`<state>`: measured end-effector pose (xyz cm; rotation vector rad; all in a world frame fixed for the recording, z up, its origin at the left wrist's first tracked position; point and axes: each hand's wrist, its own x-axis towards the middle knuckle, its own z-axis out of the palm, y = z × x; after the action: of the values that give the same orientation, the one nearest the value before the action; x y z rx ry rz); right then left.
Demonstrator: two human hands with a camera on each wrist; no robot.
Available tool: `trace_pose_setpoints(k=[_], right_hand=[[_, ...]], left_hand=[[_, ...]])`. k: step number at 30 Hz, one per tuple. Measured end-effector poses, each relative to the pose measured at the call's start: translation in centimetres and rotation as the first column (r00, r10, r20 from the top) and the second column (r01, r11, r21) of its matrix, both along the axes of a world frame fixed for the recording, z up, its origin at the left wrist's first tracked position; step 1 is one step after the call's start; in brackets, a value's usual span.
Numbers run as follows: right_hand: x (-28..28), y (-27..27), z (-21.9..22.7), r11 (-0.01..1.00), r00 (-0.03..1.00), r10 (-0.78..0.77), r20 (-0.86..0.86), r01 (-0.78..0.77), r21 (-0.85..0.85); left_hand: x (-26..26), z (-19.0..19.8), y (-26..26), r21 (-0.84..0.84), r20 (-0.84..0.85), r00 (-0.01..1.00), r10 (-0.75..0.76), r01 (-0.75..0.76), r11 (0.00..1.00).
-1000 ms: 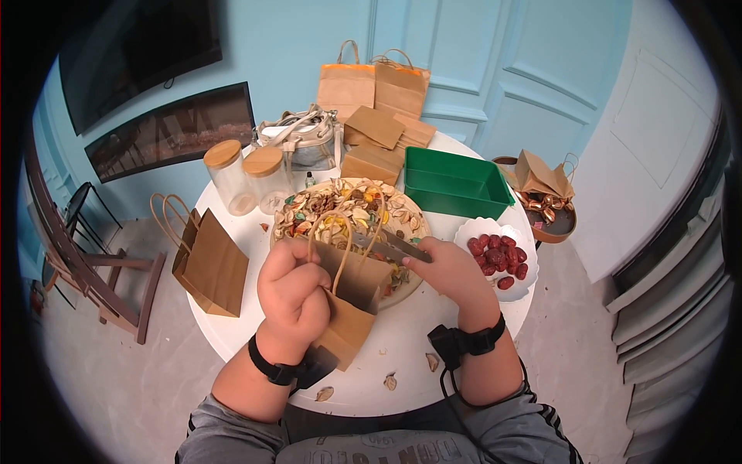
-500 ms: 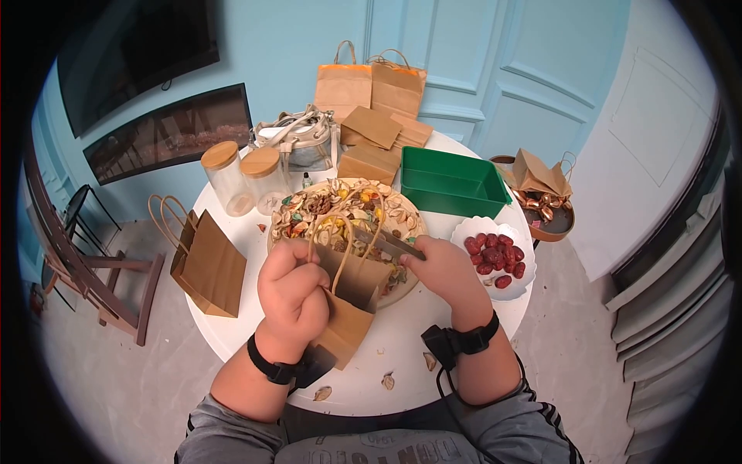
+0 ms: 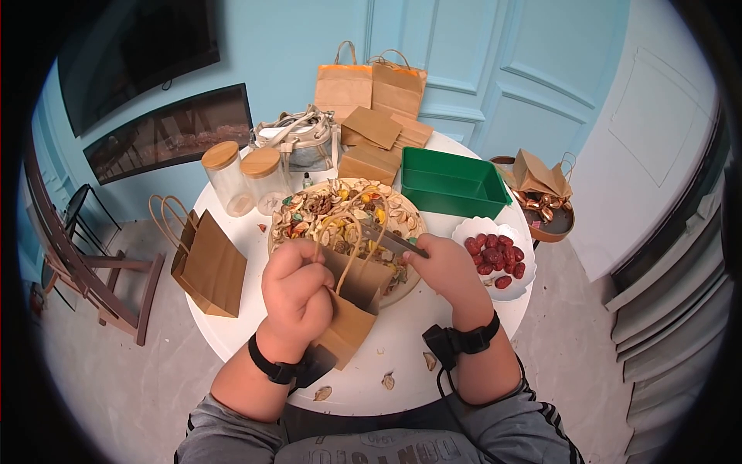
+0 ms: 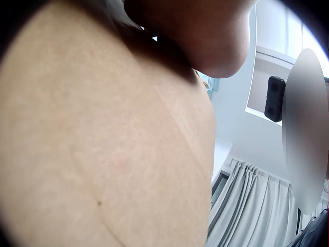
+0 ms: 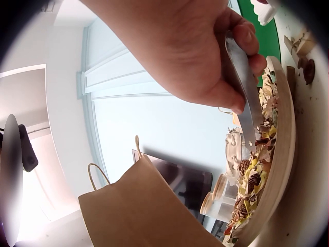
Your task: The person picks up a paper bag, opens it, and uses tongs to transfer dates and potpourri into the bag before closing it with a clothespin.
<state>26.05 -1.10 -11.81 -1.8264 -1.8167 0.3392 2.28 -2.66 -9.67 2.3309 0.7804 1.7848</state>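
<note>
A small brown paper bag (image 3: 354, 332) with twisted handles is gripped at its upper left side by my left hand (image 3: 295, 298), whose fingers are curled. Its mouth gapes toward the right. My right hand (image 3: 450, 271) holds metal tongs (image 3: 394, 242) between thumb and fingers; their tips reach over the round wooden tray (image 5: 281, 154) of potpourri, behind the bag's handles. In the right wrist view the tongs' tips are right at dried petals and pine cones (image 5: 253, 181). The left wrist view shows mostly skin, and the left fingertips are hidden there.
A second paper bag (image 3: 209, 267) stands on the left of the white table (image 3: 417, 390). Two lidded jars (image 3: 263, 185), a handbag (image 3: 305, 147) and more paper bags stand behind. A green box (image 3: 452, 185) and a white plate of red dates (image 3: 495, 259) are on the right.
My left hand and the bag's handles have shifted slightly to the right. The tongs have moved a little right over the potpourri. Both hands keep their holds.
</note>
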Motion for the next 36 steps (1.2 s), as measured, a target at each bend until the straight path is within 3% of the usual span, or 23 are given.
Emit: trace_pose_setpoints(k=[10, 13, 15, 22, 24, 34, 36], right_hand=[[-0.4, -0.2, 0.4, 1.0, 1.0, -0.008, -0.014, 0.008, -0.024], [-0.5, -0.2, 0.8, 0.992, 1.0, -0.013, -0.026, 0.01, -0.127], [-0.3, 0.0, -0.1, 0.999, 1.0, -0.002, -0.021, 0.001, -0.051], [-0.4, 0.0, 0.2, 0.999, 1.0, 0.006, -0.029, -0.007, -0.047], [-0.2, -0.2, 0.4, 1.0, 0.982, 0.006, -0.191, -0.01, -0.023], [0.0, -0.5, 0.9, 0.999, 0.984, 0.001, -0.178, -0.008, -0.039], [0.3, -0.5, 0.8, 0.999, 0.979, 0.021, -0.205, -0.012, 0.045]], left_hand=[[0.4, -0.2, 0.4, 0.103, -0.025, 1.0, -0.001, 0.003, 0.995], [0.6, -0.4, 0.3, 0.102, -0.05, 0.998, -0.037, 0.042, 0.994], [0.8, -0.4, -0.1, 0.103, -0.064, 0.997, -0.036, 0.043, 0.994], [1.1, -0.3, -0.6, 0.116, -0.091, 0.995, -0.039, 0.05, 0.992], [0.9, -0.3, -0.6, 0.125, -0.079, 0.996, -0.034, 0.044, 0.991], [0.6, -0.2, -0.6, 0.104, -0.073, 0.997, -0.024, 0.031, 0.994], [0.5, -0.2, -0.6, 0.094, -0.091, 0.996, -0.023, 0.032, 0.995]])
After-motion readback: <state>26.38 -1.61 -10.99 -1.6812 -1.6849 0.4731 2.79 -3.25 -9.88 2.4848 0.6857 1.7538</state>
